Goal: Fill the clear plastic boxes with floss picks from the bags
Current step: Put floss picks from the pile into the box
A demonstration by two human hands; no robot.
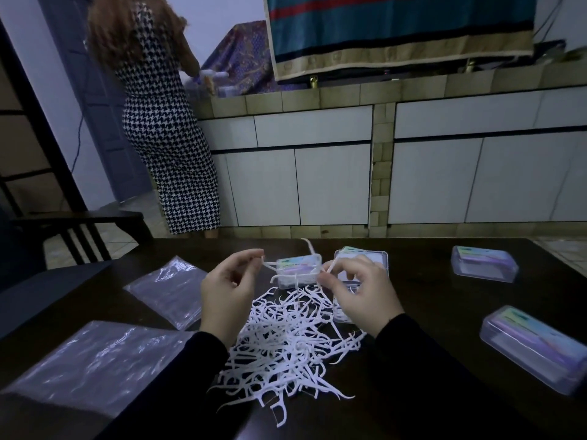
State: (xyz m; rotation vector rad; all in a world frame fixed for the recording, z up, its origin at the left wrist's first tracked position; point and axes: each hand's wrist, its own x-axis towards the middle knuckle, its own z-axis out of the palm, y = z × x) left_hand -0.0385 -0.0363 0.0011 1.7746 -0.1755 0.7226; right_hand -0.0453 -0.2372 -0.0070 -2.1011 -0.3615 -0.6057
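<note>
**pickpacker:** Both hands are pinching floss picks right now. Left hand [227,289] has one nipped between thumb and fingertips, and right hand [359,289] pinches another, both held just over the open box [298,270] near the far edge of the table [444,312].

**boxfan22:** So how far along, you reckon?

**pickpacker:** Early-middle, I'd guess. That open box looks partly loaded. Big loose pile of picks [286,341] sits mid-table between the wrists, so plenty left. Two flat bags [95,363] by the left edge look emptied.

**boxfan22:** And the other boxes?

**pickpacker:** Two closed boxes [484,263] along the right edge; can't tell if they're full. Another open one [362,258] sits behind the right hand.
</note>
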